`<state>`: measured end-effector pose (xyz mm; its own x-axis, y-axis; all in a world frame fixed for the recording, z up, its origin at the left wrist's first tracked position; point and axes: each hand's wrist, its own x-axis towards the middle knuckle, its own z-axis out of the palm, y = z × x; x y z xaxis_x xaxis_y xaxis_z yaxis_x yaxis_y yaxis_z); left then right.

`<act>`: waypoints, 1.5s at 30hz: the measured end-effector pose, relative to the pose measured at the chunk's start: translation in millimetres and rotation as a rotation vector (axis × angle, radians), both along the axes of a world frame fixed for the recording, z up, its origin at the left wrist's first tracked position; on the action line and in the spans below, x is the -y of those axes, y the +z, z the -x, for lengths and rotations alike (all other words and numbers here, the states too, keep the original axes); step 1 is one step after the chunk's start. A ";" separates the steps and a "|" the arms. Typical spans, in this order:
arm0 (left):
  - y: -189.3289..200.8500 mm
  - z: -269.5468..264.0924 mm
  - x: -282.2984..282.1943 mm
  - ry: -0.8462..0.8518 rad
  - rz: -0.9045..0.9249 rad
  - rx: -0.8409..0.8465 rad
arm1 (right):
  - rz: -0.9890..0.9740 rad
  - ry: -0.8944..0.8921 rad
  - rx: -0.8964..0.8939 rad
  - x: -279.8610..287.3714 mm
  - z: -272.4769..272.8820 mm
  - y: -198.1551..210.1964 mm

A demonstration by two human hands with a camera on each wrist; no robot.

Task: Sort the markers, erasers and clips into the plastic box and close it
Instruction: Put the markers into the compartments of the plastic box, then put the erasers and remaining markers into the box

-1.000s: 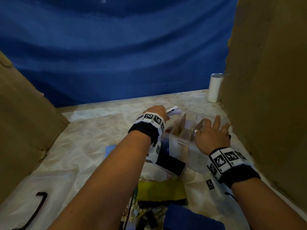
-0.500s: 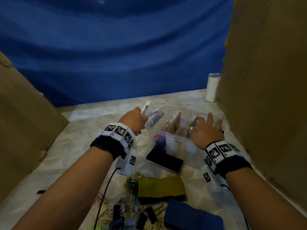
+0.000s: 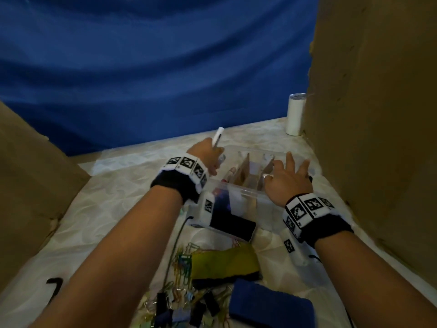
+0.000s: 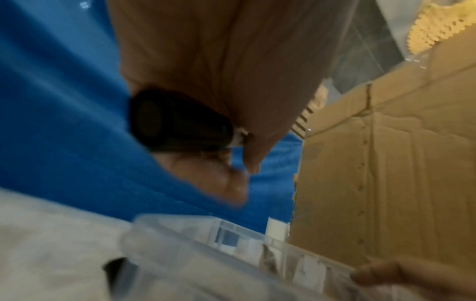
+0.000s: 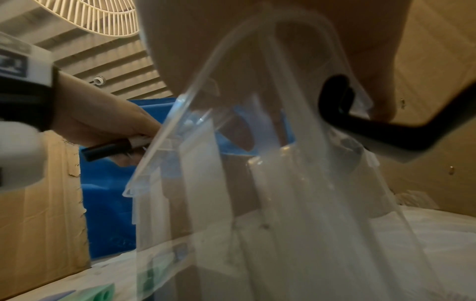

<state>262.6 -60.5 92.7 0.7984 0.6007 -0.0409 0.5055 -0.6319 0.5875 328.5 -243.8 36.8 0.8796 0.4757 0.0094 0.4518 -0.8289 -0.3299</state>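
The clear plastic box (image 3: 238,195) sits open on the table (image 3: 113,200), split by two upright cardboard dividers (image 3: 243,170) into three compartments. In the left compartment a marker with a red end (image 3: 229,174) leans against the first divider, and something dark lies at its near end; what lies in the middle and right compartments cannot be made out.

The left hand (image 3: 208,155) hovers at the box's far left corner, its grip clamped around a white marker (image 3: 217,138) with a black cap; the white end points up and away in the head view, the black cap sticks out below the fist in the left wrist view. A second marker seems to be in the same fist, but blur hides it.

The right hand (image 3: 287,178) rests flat over the right side of the box, fingers spread and straight, holding nothing.

In front of the box lie a yellow eraser (image 3: 224,261) and a blue eraser (image 3: 269,306), with a heap of coloured paper clips and black binder clips (image 3: 184,292) just to their left.
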 end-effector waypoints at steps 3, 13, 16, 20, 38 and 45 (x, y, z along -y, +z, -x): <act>2.4 21.1 -4.1 0.024 -0.083 -0.015 | -0.004 -0.005 0.001 -1.2 0.2 0.3; -15.8 -16.9 15.0 -0.128 -0.221 -0.276 | -0.004 -0.004 -0.002 0.6 -0.6 -2.7; -26.5 -22.2 11.9 -0.182 -0.311 -0.303 | -0.014 0.002 -0.013 0.6 -1.2 -2.2; -17.2 10.6 3.5 -0.155 -0.263 0.087 | -0.025 -0.001 -0.019 0.1 -1.4 -2.7; -84.4 196.4 38.0 -0.352 -0.274 -0.209 | -0.392 0.246 0.378 40.5 80.0 0.9; -85.9 157.3 74.3 -0.473 -0.261 -0.378 | 0.252 0.607 -0.152 56.3 138.6 -3.4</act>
